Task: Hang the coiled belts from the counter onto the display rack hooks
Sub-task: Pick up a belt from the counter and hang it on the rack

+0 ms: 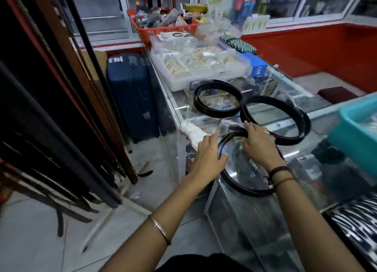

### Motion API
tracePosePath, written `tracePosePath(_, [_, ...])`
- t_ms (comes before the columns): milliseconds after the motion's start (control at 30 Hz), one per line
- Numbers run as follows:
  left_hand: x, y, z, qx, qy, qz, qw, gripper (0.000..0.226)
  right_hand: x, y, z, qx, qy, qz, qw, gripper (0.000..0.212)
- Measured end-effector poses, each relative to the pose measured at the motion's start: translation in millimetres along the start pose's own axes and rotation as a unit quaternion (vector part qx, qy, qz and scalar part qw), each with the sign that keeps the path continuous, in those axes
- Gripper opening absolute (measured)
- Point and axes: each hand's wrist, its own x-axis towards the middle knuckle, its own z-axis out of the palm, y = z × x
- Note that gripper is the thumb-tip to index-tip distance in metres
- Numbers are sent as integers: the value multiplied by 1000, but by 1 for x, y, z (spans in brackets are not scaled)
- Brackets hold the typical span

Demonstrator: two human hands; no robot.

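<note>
The nearest coiled belt [242,187] lies on the glass counter [265,220] at about 5 o'clock from the picture's centre, a black ring inside a clear plastic wrap [240,161]. Both hands are on it. The left hand [208,157] sits on the ring's 9 o'clock edge, fingers curled round the rim with the thumb pressing in from the inner side, so it grips the belt. The right hand [259,145] lies over the ring's 12 o'clock arc, fingers spread and bent down onto the band and the wrap; whether it actually pinches the belt cannot be told. That hand wears a ring, and dark bands [279,174] circle its wrist; a thin bangle [161,229] sits on the left forearm.

Two more coiled belts lie flat on the counter beyond. The second belt [285,138] is at 2 o'clock from the held one, just beside the right hand. The third belt [216,112] is at 12 o'clock, its side close against the second.

Farther up the counter stand clear boxes of bangles [200,66], then an orange basket [163,30]. A teal tub [355,133] shows at 3 o'clock. On the floor at 10 o'clock stands a blue suitcase [132,96]. At 9 o'clock the rack [61,129] holds many hanging dark belts.
</note>
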Motion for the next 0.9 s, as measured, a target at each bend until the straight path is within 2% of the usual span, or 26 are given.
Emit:
tracePosePath(67, [6, 3, 2, 25, 0, -20, 999, 58, 7, -2, -1, -56, 9, 3, 998, 52])
tracePosePath(133, [10, 5, 4, 50, 4, -32, 998, 47, 16, -4, -1, -95, 13, -2, 995, 39])
tracePosePath(233, [12, 6, 4, 75, 16, -38, 996, 37, 28, -6, -4, -78, 27, 14, 996, 23])
tracePosePath(333, [11, 5, 1, 79, 50, -41, 995, 41, 32, -8, -8, -63, 29, 23, 997, 21])
tracePosePath(500, [-1, -6, -20, 87, 113, -28, 989, 46, 23, -26, -18, -33, 74, -26, 996, 24])
tracePosePath(700, [-27, -26, -85, 97, 206, 5, 974, 50, 13, -85, -43, 123, 65, -126, 982, 28])
tracePosePath(900, [-68, -60, -171, 126, 314, -29, 941, 42, 4, -170, -52, 322, 6, -219, 921, 24])
